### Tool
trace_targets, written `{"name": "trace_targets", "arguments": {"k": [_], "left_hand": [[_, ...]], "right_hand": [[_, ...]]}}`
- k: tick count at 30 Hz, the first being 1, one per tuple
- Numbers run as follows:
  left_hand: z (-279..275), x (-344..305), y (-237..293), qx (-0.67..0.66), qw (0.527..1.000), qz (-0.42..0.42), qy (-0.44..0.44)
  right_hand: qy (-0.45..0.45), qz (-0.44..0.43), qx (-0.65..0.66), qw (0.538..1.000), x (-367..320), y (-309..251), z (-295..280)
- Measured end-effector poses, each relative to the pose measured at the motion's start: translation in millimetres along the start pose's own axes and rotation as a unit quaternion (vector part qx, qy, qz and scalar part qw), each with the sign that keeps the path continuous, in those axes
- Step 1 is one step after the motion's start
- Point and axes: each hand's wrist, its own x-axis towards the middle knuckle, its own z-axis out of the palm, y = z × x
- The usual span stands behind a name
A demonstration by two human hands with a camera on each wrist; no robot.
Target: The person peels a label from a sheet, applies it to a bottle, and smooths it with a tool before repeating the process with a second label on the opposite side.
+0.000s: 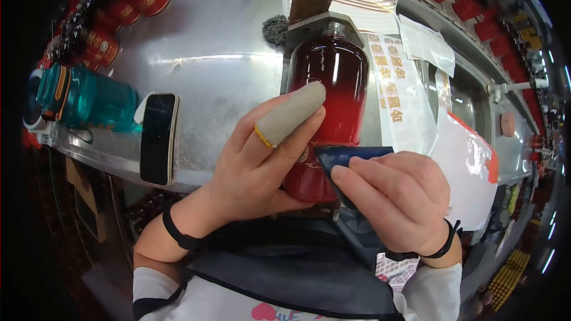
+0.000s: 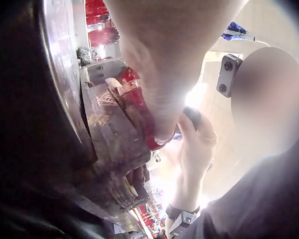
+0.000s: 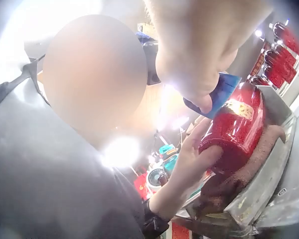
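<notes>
A glossy bottle (image 1: 342, 98), dark at the shoulder and red below, lies in a metal cradle with its clear neck pointing away from me. My left hand (image 1: 247, 157) grips it near the base, a grey cloth finger sleeve (image 1: 291, 116) with a yellow edge on one finger. Between thumb and fingers my right hand (image 1: 401, 193) pinches a flat blue scraper (image 1: 345, 159), its edge against the bottle's lower side. In the right wrist view, the scraper (image 3: 224, 93) lies beside a gold label (image 3: 239, 109) on the bottle. The left hand covers part of the bottle's side.
On the metal bench, a phone (image 1: 159, 139) and a teal water jug (image 1: 98, 98) are at the left. A dark scouring pad (image 1: 275, 30) sits by the cradle. Sheets of gold decals (image 1: 392, 83) spread to the right. Several red bottles (image 1: 98, 47) line the back edges.
</notes>
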Motion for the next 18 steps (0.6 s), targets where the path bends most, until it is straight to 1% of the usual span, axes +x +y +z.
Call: {"name": "trace_targets", "arguments": {"k": [1, 3, 4, 7, 8, 9, 11, 12, 15, 18], "left_hand": [[1, -1, 0, -0.003, 1.0, -0.006, 0.007], [2, -1, -1, -0.005, 1.0, 0.002, 0.013], [2, 0, -1, -0.008, 1.0, -0.003, 0.019], [5, 0, -3, -0.015, 0.999, 0.006, 0.035], [5, -2, -4, -0.018, 0.999, 0.01, 0.027], [6, -3, -5, -0.02, 1.0, 0.016, 0.018], [4, -4, -6, -0.026, 0.999, 0.012, 0.017], [4, -4, -6, -0.032, 0.999, 0.012, 0.011], [6, -5, -7, -0.032, 0.999, 0.013, 0.018], [6, -5, -8, -0.049, 0.998, 0.015, 0.021]], "right_hand": [[-0.007, -0.006, 0.001, 1.0, 1, -2, 1], [0.009, -0.028, 0.005, 1.0, 3, -7, 5], [-0.022, -0.026, 0.001, 0.999, 6, -3, -1], [-0.034, -0.033, -0.019, 0.999, 9, -1, -3], [-0.031, -0.056, -0.002, 0.998, 9, -3, 0], [-0.035, -0.061, -0.002, 0.997, 10, -3, -2], [-0.04, -0.02, -0.021, 0.999, 13, -2, -4], [-0.025, -0.028, -0.027, 0.999, 11, 3, -1], [-0.047, -0.063, -0.014, 0.997, 12, -9, 0], [-0.045, -0.05, -0.038, 0.997, 12, -3, -2]]}}
